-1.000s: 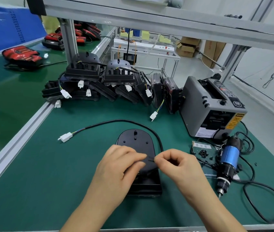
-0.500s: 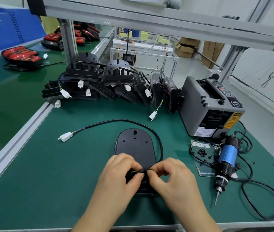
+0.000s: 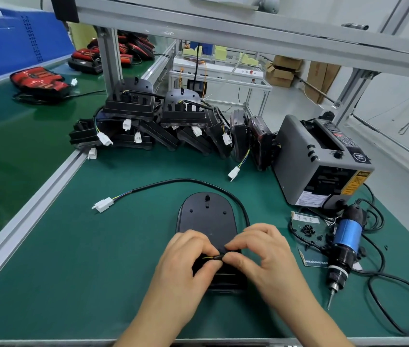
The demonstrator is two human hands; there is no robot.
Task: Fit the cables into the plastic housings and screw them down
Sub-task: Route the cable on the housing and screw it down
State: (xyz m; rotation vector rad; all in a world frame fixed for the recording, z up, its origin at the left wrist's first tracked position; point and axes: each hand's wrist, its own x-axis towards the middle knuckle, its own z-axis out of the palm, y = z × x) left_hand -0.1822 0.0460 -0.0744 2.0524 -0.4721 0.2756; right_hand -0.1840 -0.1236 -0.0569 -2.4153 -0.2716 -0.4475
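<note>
- One black plastic housing [image 3: 208,221] lies flat on the green surface [image 3: 73,259], rounded end pointing away from the person.
- One black cable [image 3: 185,181] arcs from behind the housing round its right side to its near end; the free end carries one white connector [image 3: 103,204], lying on the surface well left of the housing.
- Two hands meet over the housing's near end. The left hand [image 3: 188,261] has its fingers curled, thumb and forefinger pinching the cable where thin coloured wires emerge.
- The right hand [image 3: 261,254] pinches the same cable just beside it — its other fingers are loosely bent above.
- One blue-bodied electric screwdriver [image 3: 347,236] lies to the right, bit pointing toward the person.
- A small scatter of black screws [image 3: 307,229] sits on a card beside it — too small to count.
- One grey machine [image 3: 321,161] stands behind the screwdriver.
- A pile of housings [image 3: 163,123] crowds the back of the surface; seven white plugs show among them.
</note>
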